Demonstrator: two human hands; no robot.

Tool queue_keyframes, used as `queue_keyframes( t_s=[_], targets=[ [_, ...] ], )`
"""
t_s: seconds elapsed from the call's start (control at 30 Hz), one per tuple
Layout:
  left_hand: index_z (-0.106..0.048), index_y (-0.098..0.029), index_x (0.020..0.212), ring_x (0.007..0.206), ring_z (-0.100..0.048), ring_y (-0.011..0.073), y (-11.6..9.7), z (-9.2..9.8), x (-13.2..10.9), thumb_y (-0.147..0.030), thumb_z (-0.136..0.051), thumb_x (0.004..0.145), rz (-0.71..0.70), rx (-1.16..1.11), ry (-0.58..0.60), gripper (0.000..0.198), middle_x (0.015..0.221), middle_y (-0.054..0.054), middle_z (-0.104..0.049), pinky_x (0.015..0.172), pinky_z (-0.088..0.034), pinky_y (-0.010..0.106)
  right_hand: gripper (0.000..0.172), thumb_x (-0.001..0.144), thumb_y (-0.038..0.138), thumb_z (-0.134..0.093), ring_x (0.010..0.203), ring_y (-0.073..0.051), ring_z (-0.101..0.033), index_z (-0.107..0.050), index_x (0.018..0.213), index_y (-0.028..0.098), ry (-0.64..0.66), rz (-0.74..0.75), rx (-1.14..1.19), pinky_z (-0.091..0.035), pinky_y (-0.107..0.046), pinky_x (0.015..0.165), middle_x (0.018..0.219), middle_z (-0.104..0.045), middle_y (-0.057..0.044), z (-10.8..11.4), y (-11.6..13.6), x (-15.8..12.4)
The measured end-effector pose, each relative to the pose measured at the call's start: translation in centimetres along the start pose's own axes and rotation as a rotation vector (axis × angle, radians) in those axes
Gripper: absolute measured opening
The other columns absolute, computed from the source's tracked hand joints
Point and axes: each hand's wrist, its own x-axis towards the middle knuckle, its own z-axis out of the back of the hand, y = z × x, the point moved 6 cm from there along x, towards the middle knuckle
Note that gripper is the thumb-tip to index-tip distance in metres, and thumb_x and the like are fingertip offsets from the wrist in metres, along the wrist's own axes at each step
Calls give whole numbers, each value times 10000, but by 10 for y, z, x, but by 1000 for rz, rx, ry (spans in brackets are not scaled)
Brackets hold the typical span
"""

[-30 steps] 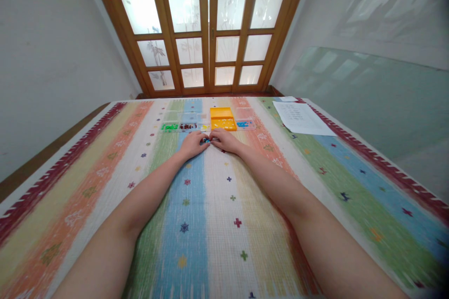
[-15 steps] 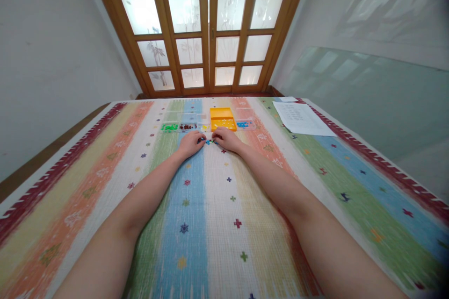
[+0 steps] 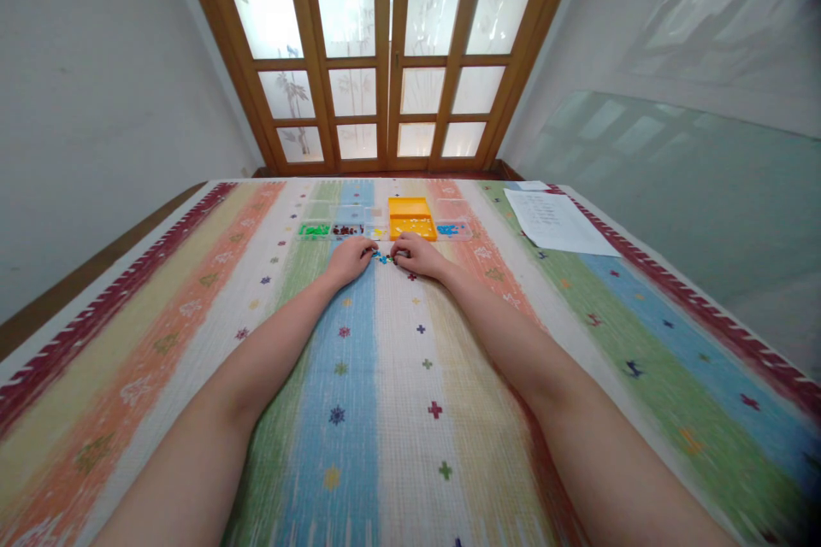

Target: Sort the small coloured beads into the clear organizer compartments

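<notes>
A short row of small blue, green and yellow pieces (image 3: 383, 258) lies between my two hands, low over the tablecloth; what joins them is too small to make out. My left hand (image 3: 350, 261) has its fingers pinched at the row's left end. At the right end, the fingers of my right hand (image 3: 416, 255) are curled together on the row. Just beyond the hands stand a clear box with green pieces (image 3: 315, 231), dark brown pieces (image 3: 347, 231) and blue pieces (image 3: 450, 229), and an open yellow box (image 3: 411, 209) holding pale pieces.
A striped tablecloth (image 3: 339, 367) covers the table. White printed sheets (image 3: 558, 220) lie at the back right. Past the far edge is a wooden door with glass panes (image 3: 385, 64); a glass panel (image 3: 673, 179) leans along the right wall.
The view has shifted slightly, so the boxes and paper sit a little further right. Both hands keep nearly the same place and pinch, with small finger movements at the row of pieces.
</notes>
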Motion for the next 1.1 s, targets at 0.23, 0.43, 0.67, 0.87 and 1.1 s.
queue_keyframes(
  t_s=[0.23,0.43,0.67,0.87,1.1],
  targets=[
    [-783,-206,1053,1018,-644,248,-1,1,0,-238,-583,961,-7,24,23,222,1022,85,-726,962,-503,393,90,930,200,-650,960,-222,-595,-740,918,203,-23,-1,-19,-445,-336,885,967,-658,-64,-2,2,2],
    [-791,-212,1060,1021,-635,246,-3,2,-1,-251,-606,946,-23,18,34,220,1015,80,-707,961,-499,389,171,883,97,-583,931,-205,-598,-720,913,194,-36,-22,25,-443,-314,856,945,-674,-52,2,0,3],
    [-793,-211,1070,1021,-637,243,-5,3,-1,-250,-559,973,-37,-3,24,256,1025,82,-710,979,-499,398,89,835,158,-677,950,-205,-601,-716,881,223,137,-17,58,-481,-316,870,1021,-662,-42,12,4,-2],
    [-797,-216,1066,1020,-639,242,-5,4,0,-258,-563,974,-24,-12,21,254,1013,82,-710,979,-502,399,64,885,194,-650,979,-211,-595,-710,880,215,116,4,3,-472,-333,903,1032,-657,-55,9,5,-1],
    [-791,-215,1074,1048,-632,244,-6,3,-1,-275,-548,990,-36,-7,31,264,1049,90,-705,1000,-494,411,78,904,209,-609,847,-204,-603,-686,896,199,-145,-172,29,-451,-315,797,900,-689,-50,24,-12,-3]
  ],
)
